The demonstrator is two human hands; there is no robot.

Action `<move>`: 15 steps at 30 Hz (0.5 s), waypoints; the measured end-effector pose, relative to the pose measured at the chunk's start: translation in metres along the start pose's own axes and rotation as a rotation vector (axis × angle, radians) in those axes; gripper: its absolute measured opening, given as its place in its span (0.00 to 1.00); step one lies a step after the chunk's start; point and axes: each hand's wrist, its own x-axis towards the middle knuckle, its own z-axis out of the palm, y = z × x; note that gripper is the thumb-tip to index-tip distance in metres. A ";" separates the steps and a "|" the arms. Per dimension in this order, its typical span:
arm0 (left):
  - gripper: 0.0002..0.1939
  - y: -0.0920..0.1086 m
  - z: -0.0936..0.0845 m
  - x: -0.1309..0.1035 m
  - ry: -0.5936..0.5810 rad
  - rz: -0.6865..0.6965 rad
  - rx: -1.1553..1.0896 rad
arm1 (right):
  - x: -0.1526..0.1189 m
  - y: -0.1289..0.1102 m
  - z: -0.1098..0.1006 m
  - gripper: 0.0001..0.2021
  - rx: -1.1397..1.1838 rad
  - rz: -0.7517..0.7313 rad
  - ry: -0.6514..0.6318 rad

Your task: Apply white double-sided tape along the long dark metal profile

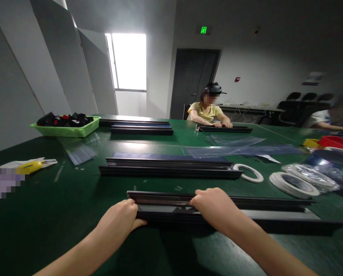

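A long black channel-shaped profile (292, 225) lies across the green table in front of me. My left hand (121, 215) grips its left end, with the thumb along the near side and the fingers curled over the edge. Farther right, my right hand (213, 205) is closed, its fingertips down inside the channel near a strip along the far wall. Whether those fingertips hold anything is hidden. Just beyond lies a second black profile (171, 171), with a roll of white tape (248, 173) by its right end.
More black profiles (142, 131) and a green basket (85, 128) of black parts stand at the back left. Clear plastic strips (234, 150) lie mid-table. Tape rolls (293, 184) sit at right, a yellow-handled tool (30, 166) at left. Across the table, a person (207, 111) handles another profile.
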 end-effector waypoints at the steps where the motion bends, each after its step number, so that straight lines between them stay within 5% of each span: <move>1: 0.18 -0.001 0.001 -0.001 0.016 0.010 0.021 | 0.000 0.000 0.001 0.14 0.005 0.009 -0.012; 15: 0.21 -0.001 0.004 0.001 0.107 0.053 0.187 | 0.002 -0.007 0.010 0.14 0.045 0.090 -0.012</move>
